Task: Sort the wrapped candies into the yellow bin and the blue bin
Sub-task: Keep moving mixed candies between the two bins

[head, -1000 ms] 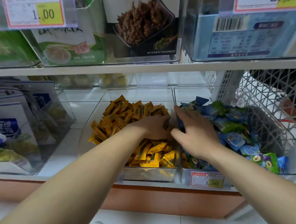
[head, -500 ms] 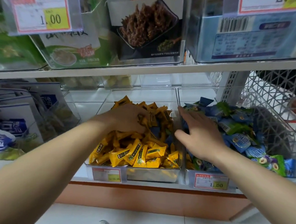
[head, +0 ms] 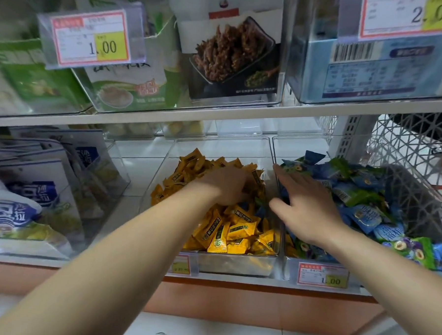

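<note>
A clear bin [head: 235,264] on the lower shelf holds a heap of yellow wrapped candies [head: 226,231]. Right beside it, a second clear bin [head: 290,269] holds blue and green wrapped candies [head: 366,216]. My left hand [head: 226,185] lies on the yellow heap near the divider, its fingers curled down into the candies and their tips hidden. A few blue and green wrappers [head: 260,204] show among the yellow ones just under those fingers. My right hand [head: 307,207] rests flat on the blue candies with its fingers spread, next to the divider.
The upper shelf edge [head: 217,116] hangs low over both bins, with boxed snacks and price tags above. Blue-and-white bags [head: 21,195] fill the clear bins at the left. A white wire basket [head: 415,157] stands at the right. White floor tiles lie below.
My left hand swept left across the yellow heap, then came back right toward the divider. My right hand stayed on the blue candies. The view moved slightly closer.
</note>
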A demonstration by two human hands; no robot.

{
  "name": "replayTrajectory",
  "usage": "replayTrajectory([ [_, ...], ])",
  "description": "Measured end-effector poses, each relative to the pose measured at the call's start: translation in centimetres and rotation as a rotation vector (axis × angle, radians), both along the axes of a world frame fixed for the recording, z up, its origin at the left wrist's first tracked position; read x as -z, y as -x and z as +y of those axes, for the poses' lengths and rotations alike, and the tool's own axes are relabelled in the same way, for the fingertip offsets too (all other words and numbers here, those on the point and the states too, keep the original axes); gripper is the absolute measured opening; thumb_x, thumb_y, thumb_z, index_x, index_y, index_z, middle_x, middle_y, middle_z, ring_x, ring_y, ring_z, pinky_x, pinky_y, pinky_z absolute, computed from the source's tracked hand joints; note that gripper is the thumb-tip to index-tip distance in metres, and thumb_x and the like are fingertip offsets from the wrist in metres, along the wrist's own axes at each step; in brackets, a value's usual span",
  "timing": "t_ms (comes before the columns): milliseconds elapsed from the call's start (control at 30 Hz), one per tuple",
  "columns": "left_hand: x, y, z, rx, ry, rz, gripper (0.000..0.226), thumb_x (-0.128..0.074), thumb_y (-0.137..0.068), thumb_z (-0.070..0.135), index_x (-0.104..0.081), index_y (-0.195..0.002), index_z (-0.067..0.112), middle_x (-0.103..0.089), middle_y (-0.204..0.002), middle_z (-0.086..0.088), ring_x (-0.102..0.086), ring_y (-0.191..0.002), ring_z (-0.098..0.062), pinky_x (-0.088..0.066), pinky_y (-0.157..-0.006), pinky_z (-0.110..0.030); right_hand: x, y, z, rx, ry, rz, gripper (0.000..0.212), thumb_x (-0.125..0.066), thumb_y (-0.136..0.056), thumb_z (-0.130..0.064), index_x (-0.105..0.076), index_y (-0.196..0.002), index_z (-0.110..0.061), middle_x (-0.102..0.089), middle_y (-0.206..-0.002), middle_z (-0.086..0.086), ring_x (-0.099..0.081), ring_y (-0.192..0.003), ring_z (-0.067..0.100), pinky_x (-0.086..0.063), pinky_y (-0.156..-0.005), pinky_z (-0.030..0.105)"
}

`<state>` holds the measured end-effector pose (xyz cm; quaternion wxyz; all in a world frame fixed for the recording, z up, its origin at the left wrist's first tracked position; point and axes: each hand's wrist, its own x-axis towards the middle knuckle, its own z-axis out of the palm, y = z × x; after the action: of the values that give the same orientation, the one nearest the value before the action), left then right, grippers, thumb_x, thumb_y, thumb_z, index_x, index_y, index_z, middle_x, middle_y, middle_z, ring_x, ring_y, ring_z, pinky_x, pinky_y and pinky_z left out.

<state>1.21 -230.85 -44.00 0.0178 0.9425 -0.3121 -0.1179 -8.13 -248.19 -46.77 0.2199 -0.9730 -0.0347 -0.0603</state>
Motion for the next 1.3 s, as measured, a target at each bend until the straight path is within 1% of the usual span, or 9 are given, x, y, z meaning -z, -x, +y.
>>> replayTrajectory([
  [133, 1.5, -1.0, 0.5, -0.030, -0.007, 0.033, 0.021, -0.068, -0.092, 0.032, -0.073, -0.109, 0.022, -0.070, -0.107, 0.002, -0.064, -0.100, -0.017, -0.049, -0.078, -0.027, 0.0, 0.0, -0.1, -0.006, -0.001, 0.008, 0.086, -0.028, -0.078, -0.062, -0.012, -0.158, -0.035, -0.028, -0.162, -0.002, -0.022, -0.148, 0.022, -0.023, -0.119, 0.045],
  [267, 1.2, -1.4, 0.7, -0.071, 0.299, 0.056, 0.014, -0.065, -0.091, 0.043, -0.066, -0.086, 0.030, -0.064, -0.087, 0.011, -0.060, -0.083, -0.008, -0.043, -0.066, -0.024, 0.0, 0.0, 0.0, -0.009, -0.004, 0.002, 0.085, -0.030, -0.079, -0.060, -0.014, -0.158, -0.033, -0.030, -0.161, -0.003, -0.023, -0.147, 0.021, -0.023, -0.119, 0.044],
  [400, 2.1, -1.2, -0.9, -0.066, 0.346, 0.147, 0.016, -0.065, -0.093, 0.037, -0.060, -0.106, 0.027, -0.057, -0.098, 0.012, -0.057, -0.097, -0.013, -0.040, -0.069, -0.022, 0.0, 0.0, 0.0, -0.004, -0.003, -0.003, 0.086, -0.030, -0.079, -0.060, -0.013, -0.158, -0.033, -0.031, -0.160, -0.003, -0.024, -0.146, 0.021, -0.023, -0.118, 0.043],
  [500, 2.8, -0.9, -1.8, -0.042, 0.225, 0.174, 0.040, -0.065, -0.092, 0.037, -0.059, -0.129, 0.022, -0.062, -0.123, 0.002, -0.057, -0.113, -0.017, -0.049, -0.093, -0.034, 0.1, 0.0, -0.1, -0.004, -0.001, -0.006, 0.086, -0.029, -0.078, -0.061, -0.013, -0.158, -0.034, -0.031, -0.160, -0.003, -0.025, -0.146, 0.022, -0.023, -0.117, 0.043],
  [667, 3.5, -0.3, -2.5, -0.022, 0.148, 0.169, 0.033, -0.070, -0.088, 0.036, -0.068, -0.116, 0.017, -0.068, -0.106, 0.001, -0.064, -0.099, -0.019, -0.054, -0.082, -0.034, 0.1, -0.1, 0.1, 0.001, -0.001, -0.016, 0.086, -0.030, -0.078, -0.061, -0.014, -0.158, -0.033, -0.033, -0.159, -0.003, -0.026, -0.145, 0.022, -0.025, -0.117, 0.044],
  [867, 1.6, -0.2, 0.2, -0.165, 0.523, -0.033, 0.021, -0.076, -0.084, 0.033, -0.071, -0.104, 0.026, -0.064, -0.099, 0.011, -0.061, -0.095, -0.009, -0.045, -0.078, -0.019, -0.3, 0.1, 0.1, -0.005, -0.012, 0.001, 0.090, -0.026, -0.074, -0.065, -0.015, -0.158, -0.034, -0.031, -0.159, -0.002, -0.025, -0.146, 0.022, -0.024, -0.117, 0.045],
  [1000, -1.1, 0.9, 2.6, -0.312, 0.881, -0.059, 0.019, -0.079, -0.082, 0.029, -0.070, -0.098, 0.030, -0.070, -0.096, 0.012, -0.062, -0.087, 0.004, -0.044, -0.068, -0.005, -0.7, 0.1, 0.2, -0.012, 0.001, 0.009, 0.080, -0.044, -0.086, -0.059, -0.018, -0.157, -0.032, -0.032, -0.158, 0.000, -0.028, -0.144, 0.025, -0.028, -0.115, 0.044],
  [1133, -2.7, 3.6, 3.4, -0.402, 1.130, 0.010, 0.017, -0.079, -0.082, 0.017, -0.071, -0.096, 0.024, -0.073, -0.092, 0.004, -0.068, -0.084, -0.010, -0.054, -0.070, -0.022, -2.2, 0.9, 1.1, -0.015, 0.050, -0.205, 0.081, -0.055, -0.086, -0.061, -0.027, -0.154, -0.027, -0.041, -0.149, 0.002, -0.034, -0.137, 0.026, -0.036, -0.110, 0.040],
  [1300, -2.8, 7.2, 3.0, -0.445, 1.326, 0.230, 0.017, -0.074, -0.088, 0.015, -0.066, -0.103, 0.016, -0.074, -0.095, -0.008, -0.073, -0.078, -0.023, -0.060, -0.061, -0.034, -3.8, 2.7, 3.9, -0.177, -0.387, -0.219, 0.064, -0.042, -0.096, -0.057, -0.038, -0.151, -0.026, -0.055, -0.138, -0.007, -0.046, -0.133, 0.012, -0.037, -0.102, 0.018],
])
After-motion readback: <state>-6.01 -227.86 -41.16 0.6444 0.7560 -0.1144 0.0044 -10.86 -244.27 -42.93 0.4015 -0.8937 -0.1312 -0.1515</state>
